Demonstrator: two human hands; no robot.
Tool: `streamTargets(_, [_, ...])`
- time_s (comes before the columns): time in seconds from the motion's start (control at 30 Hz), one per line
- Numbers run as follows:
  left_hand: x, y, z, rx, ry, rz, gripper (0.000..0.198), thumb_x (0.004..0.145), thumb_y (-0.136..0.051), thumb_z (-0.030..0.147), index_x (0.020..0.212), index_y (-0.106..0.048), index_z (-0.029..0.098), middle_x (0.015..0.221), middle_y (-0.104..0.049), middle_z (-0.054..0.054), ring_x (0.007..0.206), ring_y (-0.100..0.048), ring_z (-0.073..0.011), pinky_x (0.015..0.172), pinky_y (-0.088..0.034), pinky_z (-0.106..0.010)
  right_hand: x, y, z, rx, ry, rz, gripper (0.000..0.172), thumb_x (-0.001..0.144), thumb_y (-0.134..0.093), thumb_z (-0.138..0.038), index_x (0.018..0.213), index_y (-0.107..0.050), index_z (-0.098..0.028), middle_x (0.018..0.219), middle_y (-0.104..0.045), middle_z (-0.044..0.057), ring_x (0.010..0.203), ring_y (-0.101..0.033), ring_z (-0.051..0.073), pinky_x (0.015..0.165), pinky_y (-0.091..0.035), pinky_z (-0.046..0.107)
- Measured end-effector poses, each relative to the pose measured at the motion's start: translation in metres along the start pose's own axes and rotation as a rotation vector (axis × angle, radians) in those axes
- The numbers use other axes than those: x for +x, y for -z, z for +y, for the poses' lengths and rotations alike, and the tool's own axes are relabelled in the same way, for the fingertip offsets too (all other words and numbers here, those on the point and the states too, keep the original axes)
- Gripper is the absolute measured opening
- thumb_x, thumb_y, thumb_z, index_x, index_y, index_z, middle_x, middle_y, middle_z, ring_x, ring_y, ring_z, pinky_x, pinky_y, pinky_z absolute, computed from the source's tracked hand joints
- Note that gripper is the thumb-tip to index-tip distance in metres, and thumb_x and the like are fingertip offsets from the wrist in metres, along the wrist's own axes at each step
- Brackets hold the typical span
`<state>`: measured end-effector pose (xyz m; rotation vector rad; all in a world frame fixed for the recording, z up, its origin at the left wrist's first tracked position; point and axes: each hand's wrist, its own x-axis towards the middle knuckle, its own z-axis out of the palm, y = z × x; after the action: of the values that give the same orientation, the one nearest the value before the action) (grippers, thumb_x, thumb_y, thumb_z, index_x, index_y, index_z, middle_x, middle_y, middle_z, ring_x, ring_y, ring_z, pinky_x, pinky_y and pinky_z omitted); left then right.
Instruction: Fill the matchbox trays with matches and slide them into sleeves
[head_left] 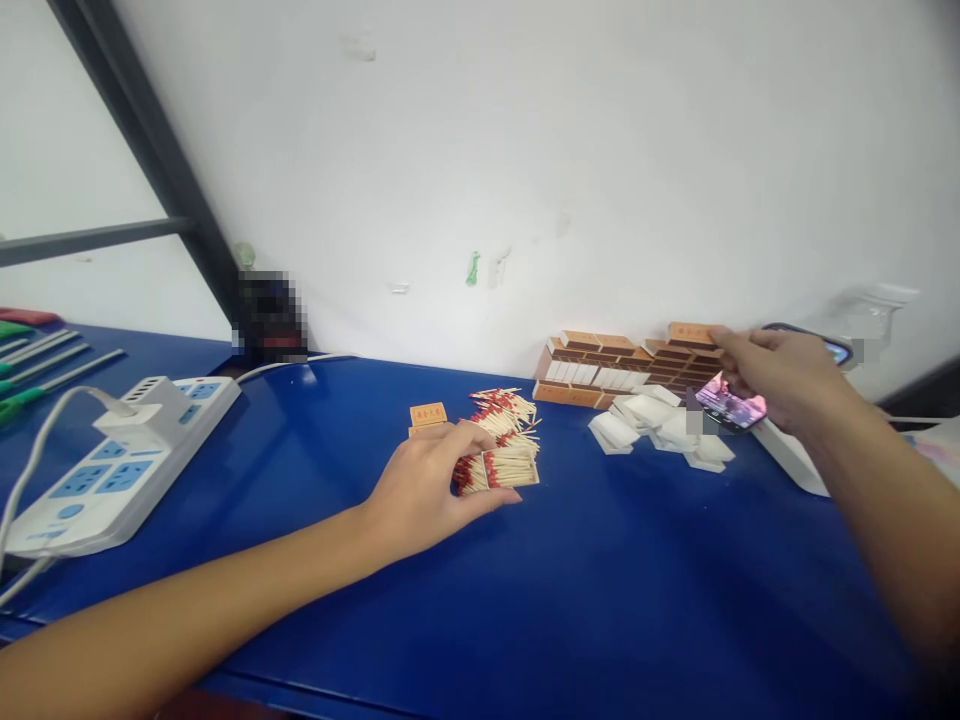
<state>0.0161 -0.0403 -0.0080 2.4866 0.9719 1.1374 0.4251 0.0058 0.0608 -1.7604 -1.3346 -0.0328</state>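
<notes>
At table centre: heap of matches (pixel 504 415), red-tipped, loose, spread on blue table (pixel 600 600).
Left hand (pixel 420 490): lies palm-down at 7 o'clock of the heap, forearm entering from 8 o'clock; fingers curled, thumb and fingertips closed on the filled tray.
Filled tray (pixel 513 468): sits flat on the table at 6 o'clock of the heap, touching it; packed with matches, heads toward 9 o'clock; gripped at its 9 o'clock end by the left hand.
Right hand (pixel 780 385): hangs above the table at 3 o'clock of the heap, well apart from it; fingers extended toward 9 o'clock, fingertips touching the top box; cannot tell whether pinching or only touching.
Top box (pixel 690 333): brown, rests on the 3 o'clock end of the matchbox stack.
Matchbox stack (pixel 622 362): stands in rows against the wall, at 2 o'clock of the heap.
Phone (pixel 731 405): shows a lit screen, lies under the right hand's palm; contact not discernible.
White trays (pixel 649 425): empty, piled between the heap and the phone, just beside the stack's 6 o'clock edge.
Single matchbox (pixel 428 413): lies at 9 o'clock of the heap, just beside the left fingertips.
Power strip (pixel 112 465): white with blue sockets, one plug inserted; lies at 9 o'clock, well apart from the left hand.
Tools (pixel 37 360): lie in a row at 10 o'clock, near the table's far edge.
</notes>
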Motion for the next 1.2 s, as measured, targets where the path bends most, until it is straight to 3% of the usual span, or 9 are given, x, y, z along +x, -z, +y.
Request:
streamTargets(0.07, [-0.001, 0.0, 0.0, 0.015, -0.016, -0.009, 0.048, 0.08, -0.082, 0.058, 0.108, -0.065, 0.021, 0.101, -0.075, -0.005, 0.094, -0.072, -0.0258, 0.081, -0.06, -0.041, 0.006, -0.007, -0.004, -0.019, -0.15, -0.03, 0.036, 0.092, -0.064, -0.036, 0.062, -0.055, -0.019, 0.048, -0.05, 0.003, 0.04, -0.044, 0.013, 0.045, -0.036, 0.034])
streamTargets(0.17, [-0.001, 0.0, 0.0, 0.034, -0.032, -0.016, 0.049, 0.081, -0.079, 0.06, 0.108, -0.067, 0.021, 0.098, -0.075, -0.005, 0.092, -0.072, -0.0251, 0.082, -0.059, -0.042, 0.008, -0.015, -0.008, -0.07, -0.294, 0.035, 0.023, 0.088, -0.07, -0.03, 0.074, -0.064, -0.014, 0.055, -0.055, 0.004, 0.045, -0.048, 0.015, 0.05, -0.038, 0.035])
streamTargets(0.23, [-0.001, 0.0, -0.001, 0.041, -0.024, -0.006, 0.049, 0.082, -0.079, 0.06, 0.108, -0.067, 0.02, 0.096, -0.075, -0.005, 0.091, -0.072, -0.0248, 0.083, -0.059, -0.042, 0.007, -0.018, -0.009, -0.098, -0.299, 0.071, 0.017, 0.087, -0.071, -0.028, 0.084, -0.067, -0.012, 0.062, -0.06, 0.006, 0.051, -0.053, 0.016, 0.055, -0.041, 0.036])
streamTargets(0.37, [0.0, 0.001, -0.001, 0.058, -0.018, 0.017, 0.048, 0.081, -0.08, 0.059, 0.107, -0.068, 0.02, 0.096, -0.076, -0.005, 0.09, -0.072, -0.0251, 0.081, -0.059, -0.041, -0.008, -0.016, -0.021, -0.172, -0.193, 0.131, 0.022, 0.089, -0.069, -0.03, 0.097, -0.071, -0.01, 0.075, -0.065, 0.011, 0.065, -0.057, 0.019, 0.069, -0.043, 0.038])
streamTargets(0.47, [0.001, 0.002, 0.001, 0.046, -0.024, 0.037, 0.048, 0.08, -0.081, 0.058, 0.107, -0.069, 0.02, 0.097, -0.077, -0.005, 0.09, -0.072, -0.0244, 0.081, -0.059, -0.04, -0.047, -0.018, -0.041, -0.184, -0.018, 0.165, 0.025, 0.093, -0.066, -0.034, 0.107, -0.071, -0.014, 0.084, -0.068, 0.01, 0.073, -0.059, 0.019, 0.073, -0.044, 0.036])
streamTargets(0.63, [0.003, 0.002, 0.001, -0.001, -0.009, 0.005, 0.05, 0.08, -0.081, 0.058, 0.111, -0.069, 0.02, 0.102, -0.077, -0.006, 0.094, -0.073, -0.0253, 0.086, -0.059, -0.042, -0.139, -0.036, -0.078, 0.052, 0.773, -0.155, 0.018, 0.094, -0.066, -0.023, 0.112, -0.069, -0.022, 0.091, -0.071, 0.005, 0.067, -0.064, 0.015, 0.058, -0.05, 0.027])
streamTargets(0.73, [0.004, 0.001, -0.001, -0.01, -0.021, -0.016, 0.052, 0.08, -0.08, 0.059, 0.112, -0.069, 0.02, 0.103, -0.077, -0.006, 0.096, -0.073, -0.0263, 0.088, -0.059, -0.043, -0.168, -0.047, -0.086, -0.013, 1.071, -0.122, 0.028, 0.09, -0.071, -0.016, 0.117, -0.066, -0.02, 0.098, -0.072, 0.007, 0.077, -0.07, 0.017, 0.064, -0.055, 0.027])
streamTargets(0.97, [0.007, 0.005, -0.006, -0.03, -0.037, 0.005, 0.052, 0.082, -0.077, 0.061, 0.113, -0.069, 0.019, 0.103, -0.077, -0.007, 0.093, -0.073, -0.0252, 0.087, -0.059, -0.043, -0.171, -0.061, -0.076, -0.036, 1.084, -0.015, 0.033, 0.088, -0.079, -0.014, 0.118, -0.066, -0.016, 0.103, -0.076, 0.009, 0.085, -0.074, 0.017, 0.077, -0.059, 0.027])
streamTargets(1.2, [0.008, 0.007, -0.003, -0.051, -0.029, -0.059, 0.055, 0.083, -0.076, 0.063, 0.115, -0.07, 0.019, 0.106, -0.076, -0.008, 0.098, -0.072, -0.0256, 0.091, -0.058, -0.043, -0.171, -0.06, -0.077, -0.037, 1.177, -0.012, 0.031, 0.09, -0.075, -0.01, 0.12, -0.066, -0.013, 0.102, -0.078, 0.011, 0.085, -0.075, 0.018, 0.076, -0.06, 0.029])
